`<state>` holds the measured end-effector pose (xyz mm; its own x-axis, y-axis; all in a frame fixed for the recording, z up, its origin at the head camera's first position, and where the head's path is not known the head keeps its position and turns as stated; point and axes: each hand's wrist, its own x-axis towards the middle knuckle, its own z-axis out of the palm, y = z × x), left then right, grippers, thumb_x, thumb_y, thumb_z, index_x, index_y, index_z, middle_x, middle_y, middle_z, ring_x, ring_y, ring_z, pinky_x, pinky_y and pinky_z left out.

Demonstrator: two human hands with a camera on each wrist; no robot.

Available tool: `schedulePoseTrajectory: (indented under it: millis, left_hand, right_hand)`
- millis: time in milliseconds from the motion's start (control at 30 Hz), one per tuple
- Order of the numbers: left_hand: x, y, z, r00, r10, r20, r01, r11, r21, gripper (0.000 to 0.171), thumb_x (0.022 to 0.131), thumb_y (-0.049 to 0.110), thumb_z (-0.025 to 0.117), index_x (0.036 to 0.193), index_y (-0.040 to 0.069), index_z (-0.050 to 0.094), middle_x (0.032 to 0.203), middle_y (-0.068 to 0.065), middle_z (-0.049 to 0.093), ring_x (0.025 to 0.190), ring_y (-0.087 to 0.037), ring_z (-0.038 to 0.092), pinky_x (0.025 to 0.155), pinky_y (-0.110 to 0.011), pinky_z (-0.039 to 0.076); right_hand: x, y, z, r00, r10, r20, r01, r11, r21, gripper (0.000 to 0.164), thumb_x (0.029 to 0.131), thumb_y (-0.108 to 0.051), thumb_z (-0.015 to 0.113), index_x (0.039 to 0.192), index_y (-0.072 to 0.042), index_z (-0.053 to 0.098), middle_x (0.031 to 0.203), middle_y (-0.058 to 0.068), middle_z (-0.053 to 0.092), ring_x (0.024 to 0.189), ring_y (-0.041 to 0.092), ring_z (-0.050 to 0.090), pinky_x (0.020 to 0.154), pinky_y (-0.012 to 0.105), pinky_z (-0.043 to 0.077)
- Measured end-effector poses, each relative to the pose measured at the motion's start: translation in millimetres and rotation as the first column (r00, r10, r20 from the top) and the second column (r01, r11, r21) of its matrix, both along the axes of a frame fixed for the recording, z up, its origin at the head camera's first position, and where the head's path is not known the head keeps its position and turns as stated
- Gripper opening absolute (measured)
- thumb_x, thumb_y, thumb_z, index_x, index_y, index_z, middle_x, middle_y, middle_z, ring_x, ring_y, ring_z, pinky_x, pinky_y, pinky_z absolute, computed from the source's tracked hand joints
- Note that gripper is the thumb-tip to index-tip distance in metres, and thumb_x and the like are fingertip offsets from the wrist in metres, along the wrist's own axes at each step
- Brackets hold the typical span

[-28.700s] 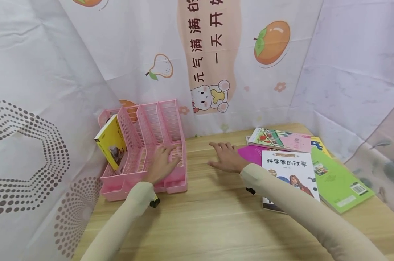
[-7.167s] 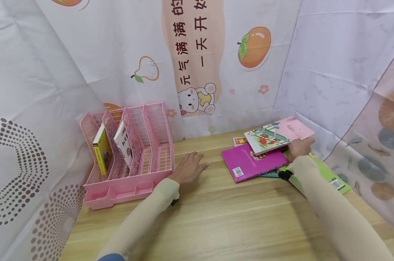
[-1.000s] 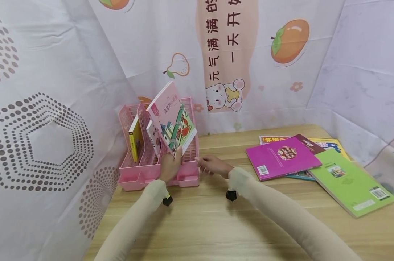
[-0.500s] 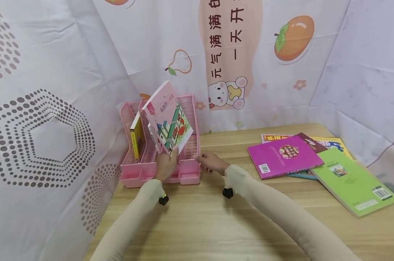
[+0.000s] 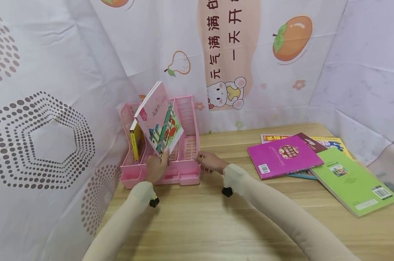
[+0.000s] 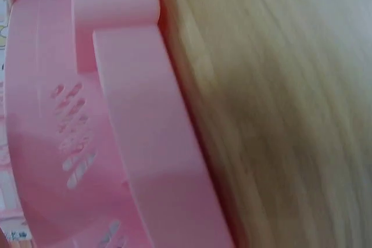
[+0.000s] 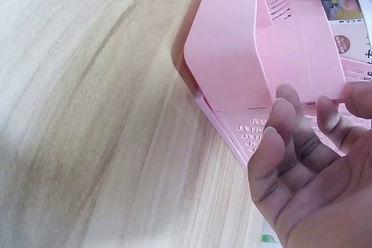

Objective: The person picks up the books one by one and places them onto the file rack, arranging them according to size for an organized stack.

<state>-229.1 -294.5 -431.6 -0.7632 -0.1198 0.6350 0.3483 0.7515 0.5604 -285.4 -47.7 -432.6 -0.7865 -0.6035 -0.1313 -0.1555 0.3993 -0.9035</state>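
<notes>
In the head view my left hand (image 5: 157, 166) holds a pink book (image 5: 159, 116) with a green and white picture by its lower edge. The book is tilted and overlaps the middle slots of a pink rack (image 5: 188, 168). My right hand (image 5: 212, 162) pinches the rack's front right corner. Close up in the right wrist view, the thumb and index finger are at the rim, with the other fingers loosely bent. A yellow book (image 5: 136, 143) stands in the leftmost slot. A white book (image 7: 351, 39) shows in the rack in the right wrist view; the pink book mostly hides it from the head.
To the right lies a pile with a magenta book (image 5: 285, 156), a maroon book (image 5: 309, 141), a yellow one (image 5: 335, 143) and a green book (image 5: 357, 181). Printed cloth hangs behind the wooden table (image 5: 216, 217) and along its sides.
The pink book went from my right hand at the pile to my left at the rack; lately it shifts left, covering the white book, which earlier lay on the table. My right hand stays at the corner.
</notes>
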Motion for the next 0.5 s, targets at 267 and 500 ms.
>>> schedulePoseTrajectory:
  millis: [267,500]
  left_hand:
    - [0.9,-20.6,21.3,0.997,0.051,-0.056,-0.050,0.998,0.034,0.048,0.108,0.038,0.051,0.130,-0.003,0.059,0.110,-0.022,0.072,0.085,-0.032,0.068,0.071,-0.053,0.057]
    - [5.9,-38.4,31.7,0.992,0.093,-0.085,-0.080,0.985,0.151,0.052,0.108,0.038,0.048,0.152,0.012,0.040,0.111,-0.012,0.068,0.084,-0.019,0.063,0.072,-0.035,0.053]
  right_hand:
    - [-1.3,1.2,-1.5,1.000,0.005,-0.014,-0.006,1.000,-0.015,0.032,0.109,-0.035,0.046,0.100,-0.005,0.053,0.086,0.020,0.064,0.062,0.019,0.053,0.054,0.033,0.042]
    - [-0.2,1.8,-1.9,1.000,0.025,-0.001,-0.025,1.000,-0.010,0.032,0.110,-0.036,0.045,0.100,-0.006,0.054,0.097,0.031,0.066,0.068,0.026,0.055,0.059,0.039,0.044]
